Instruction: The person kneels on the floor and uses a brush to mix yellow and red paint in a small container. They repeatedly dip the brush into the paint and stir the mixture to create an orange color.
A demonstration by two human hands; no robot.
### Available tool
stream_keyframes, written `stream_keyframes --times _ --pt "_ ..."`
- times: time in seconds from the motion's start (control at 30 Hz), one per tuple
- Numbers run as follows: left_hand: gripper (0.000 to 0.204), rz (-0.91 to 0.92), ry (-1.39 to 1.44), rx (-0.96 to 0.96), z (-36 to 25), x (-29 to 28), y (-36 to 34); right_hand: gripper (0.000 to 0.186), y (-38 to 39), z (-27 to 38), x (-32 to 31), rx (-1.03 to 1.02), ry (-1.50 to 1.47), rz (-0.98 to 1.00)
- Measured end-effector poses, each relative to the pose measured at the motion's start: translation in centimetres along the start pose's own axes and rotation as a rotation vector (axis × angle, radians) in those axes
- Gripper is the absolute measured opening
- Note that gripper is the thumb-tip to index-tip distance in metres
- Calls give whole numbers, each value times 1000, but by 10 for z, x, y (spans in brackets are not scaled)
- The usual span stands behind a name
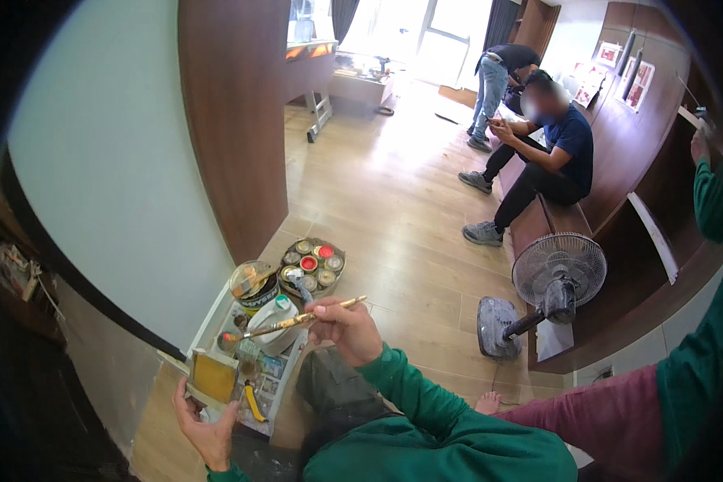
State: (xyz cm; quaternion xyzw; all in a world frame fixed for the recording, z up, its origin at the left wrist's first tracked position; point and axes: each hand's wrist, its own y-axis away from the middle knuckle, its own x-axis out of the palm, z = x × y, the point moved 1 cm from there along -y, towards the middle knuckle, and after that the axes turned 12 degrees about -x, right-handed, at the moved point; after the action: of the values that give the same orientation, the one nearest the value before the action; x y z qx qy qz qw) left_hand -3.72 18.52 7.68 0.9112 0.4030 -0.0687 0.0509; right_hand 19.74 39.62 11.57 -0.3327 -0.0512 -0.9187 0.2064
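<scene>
Right hand (347,328) pinches brush (297,321); left hand (207,426) grips yellow block (214,375), lower left. Keep block steady, strokes light.

The person wore a green long-sleeved top, its cuff ending at the wrist of the right hand (347,328). The left hand (206,428) was bare. Dark grey trousers covered the knee.

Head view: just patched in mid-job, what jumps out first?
The right hand holds a long thin brush over a cluster of paint tins on the wooden floor, while the left hand grips a yellow-faced board. Behind, a person in a dark blue shirt sits on a low bench, and a floor fan lies tipped at right.
</scene>
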Motion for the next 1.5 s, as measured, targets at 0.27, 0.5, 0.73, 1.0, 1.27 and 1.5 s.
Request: stream_keyframes --times 0.27,0.5,0.73,1.0,1.27,1.5 --pt "93 -31 66 31 -13 -27 9 27 7 -11 40 -31 52 50" --pt "91 -140 -152 198 -27 -35 15 28 24 -5 54 -183 198 229" --pt "95 -169 -253 366 -48 -28 18 26 31 1 57 -284 313 282" --pt "93 -126 -285 346 -45 -19 20 21 43 14 62 -328 521 424" --pt "94 -113 -257 302 -36 -11 18 21 36 12 65 -490 774 832" --pt "91 -80 -233 292 -28 -5 16 21 36 11 64 -428 811 902"
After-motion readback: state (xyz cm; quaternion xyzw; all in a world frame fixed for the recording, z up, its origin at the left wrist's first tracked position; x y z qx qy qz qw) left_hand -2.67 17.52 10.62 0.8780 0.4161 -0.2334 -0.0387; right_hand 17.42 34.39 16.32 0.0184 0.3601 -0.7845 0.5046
